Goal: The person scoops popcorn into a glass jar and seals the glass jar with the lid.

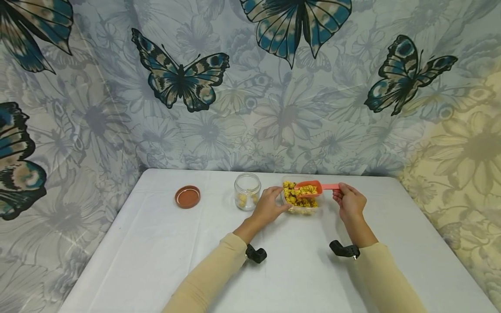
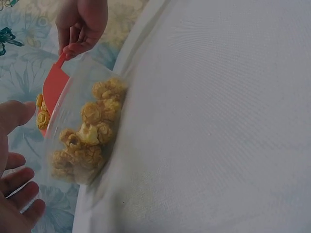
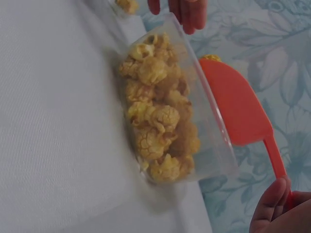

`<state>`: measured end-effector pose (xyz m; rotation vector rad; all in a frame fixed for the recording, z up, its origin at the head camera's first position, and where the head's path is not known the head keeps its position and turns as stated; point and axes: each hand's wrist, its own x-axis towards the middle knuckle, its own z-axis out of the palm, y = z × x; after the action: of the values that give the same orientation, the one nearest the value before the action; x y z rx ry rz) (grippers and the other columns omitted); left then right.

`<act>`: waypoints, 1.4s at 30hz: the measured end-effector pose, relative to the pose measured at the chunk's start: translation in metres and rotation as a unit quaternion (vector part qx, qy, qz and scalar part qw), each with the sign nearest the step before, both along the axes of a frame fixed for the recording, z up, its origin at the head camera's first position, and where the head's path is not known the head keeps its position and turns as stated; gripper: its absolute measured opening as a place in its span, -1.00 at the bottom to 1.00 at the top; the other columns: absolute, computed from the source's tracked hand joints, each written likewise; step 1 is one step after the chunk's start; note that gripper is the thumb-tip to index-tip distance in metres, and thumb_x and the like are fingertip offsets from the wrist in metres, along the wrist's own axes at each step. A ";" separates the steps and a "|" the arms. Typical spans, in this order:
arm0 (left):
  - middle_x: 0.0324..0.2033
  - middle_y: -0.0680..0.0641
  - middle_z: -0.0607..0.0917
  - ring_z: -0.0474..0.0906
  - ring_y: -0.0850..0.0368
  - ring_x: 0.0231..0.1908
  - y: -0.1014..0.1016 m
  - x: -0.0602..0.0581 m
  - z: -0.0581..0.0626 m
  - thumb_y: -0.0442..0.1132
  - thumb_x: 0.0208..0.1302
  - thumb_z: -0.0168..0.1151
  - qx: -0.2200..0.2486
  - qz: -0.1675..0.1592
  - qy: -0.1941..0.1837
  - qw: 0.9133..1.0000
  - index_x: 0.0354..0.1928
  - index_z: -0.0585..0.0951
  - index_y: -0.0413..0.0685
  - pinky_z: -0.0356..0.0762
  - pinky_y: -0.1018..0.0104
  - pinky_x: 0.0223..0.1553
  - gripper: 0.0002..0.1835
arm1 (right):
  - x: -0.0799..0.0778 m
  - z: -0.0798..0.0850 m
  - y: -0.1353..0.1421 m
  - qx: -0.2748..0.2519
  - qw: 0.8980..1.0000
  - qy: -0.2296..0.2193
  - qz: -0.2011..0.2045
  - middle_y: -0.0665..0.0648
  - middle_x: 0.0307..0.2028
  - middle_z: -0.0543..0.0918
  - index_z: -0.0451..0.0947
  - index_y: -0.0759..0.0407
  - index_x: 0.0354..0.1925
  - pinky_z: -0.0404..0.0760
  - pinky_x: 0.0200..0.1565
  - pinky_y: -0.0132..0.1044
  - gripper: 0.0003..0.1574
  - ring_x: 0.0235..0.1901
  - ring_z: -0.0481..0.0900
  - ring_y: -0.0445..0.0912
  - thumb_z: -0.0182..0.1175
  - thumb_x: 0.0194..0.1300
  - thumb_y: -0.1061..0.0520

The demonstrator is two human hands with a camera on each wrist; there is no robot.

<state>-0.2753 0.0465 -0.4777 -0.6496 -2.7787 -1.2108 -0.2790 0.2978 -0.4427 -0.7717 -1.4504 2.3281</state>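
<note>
A clear plastic container of yellow-brown popcorn stands on the table. Above it, a red-orange scoop carries several popcorn pieces. My right hand pinches the end of the scoop's handle from the right. At the container's left side is my left hand, its thumb and fingers spread apart. In the left wrist view a gap shows between those fingers and the container wall. Left of that hand stands a glass jar without its lid, with a few popcorn pieces at the bottom.
A round brown lid lies on the white-covered table, left of the jar. Behind the table's far edge hangs a butterfly-patterned cloth. Each wrist wears a black camera band.
</note>
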 end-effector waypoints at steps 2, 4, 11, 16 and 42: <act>0.30 -0.14 0.45 0.35 -0.07 0.32 -0.001 0.001 0.002 0.04 0.30 0.26 0.004 -0.003 0.000 1.000 0.36 0.38 -0.17 0.38 0.11 0.34 -0.31 | 0.001 0.002 -0.001 -0.002 1.000 0.003 0.002 0.03 -0.60 0.64 0.57 0.11 -0.36 0.64 -0.52 -0.45 -0.85 -0.65 0.56 -0.22 0.13 0.39 0.22; 0.30 -0.13 0.44 0.35 -0.06 0.33 -0.003 0.002 0.005 0.03 0.29 0.27 0.011 -0.009 0.000 1.000 0.37 0.38 -0.15 0.37 0.11 0.34 -0.31 | 0.002 0.004 -0.003 0.000 1.000 0.003 0.003 0.03 -0.59 0.64 0.57 0.11 -0.35 0.64 -0.51 -0.45 -0.86 -0.64 0.56 -0.22 0.13 0.39 0.21; 0.30 -0.13 0.43 0.34 -0.06 0.34 -0.007 0.003 0.015 0.00 0.26 0.32 0.033 -0.019 0.008 0.999 0.34 0.41 -0.13 0.36 0.06 0.35 -0.33 | 0.004 0.010 -0.008 0.014 1.000 -0.001 0.012 0.01 -0.56 0.65 0.57 0.09 -0.30 0.66 -0.46 -0.47 -0.91 -0.61 0.57 -0.23 0.18 0.37 0.14; 0.31 -0.12 0.43 0.35 -0.04 0.33 -0.009 0.004 0.025 0.03 0.26 0.31 0.022 -0.016 0.022 0.999 0.34 0.41 -0.12 0.38 0.07 0.33 -0.32 | 0.004 0.017 -0.009 0.009 1.000 0.002 0.022 0.02 -0.55 0.65 0.57 0.12 -0.29 0.65 -0.46 -0.47 -0.90 -0.61 0.56 -0.22 0.16 0.38 0.15; 0.34 -0.11 0.39 0.27 -0.08 0.37 -0.029 0.010 0.062 0.07 0.17 0.38 0.020 0.034 0.044 0.998 0.37 0.38 -0.09 0.36 0.01 0.33 -0.22 | -0.003 0.035 -0.018 -0.023 0.999 0.026 0.032 0.04 -0.56 0.64 0.60 0.13 -0.31 0.65 -0.47 -0.46 -0.91 -0.59 0.59 -0.20 0.18 0.36 0.17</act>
<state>-0.2656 0.0177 -0.4153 -0.5842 -2.6734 -1.1920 -0.2819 0.2802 -0.4080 -0.6812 -1.4235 2.4179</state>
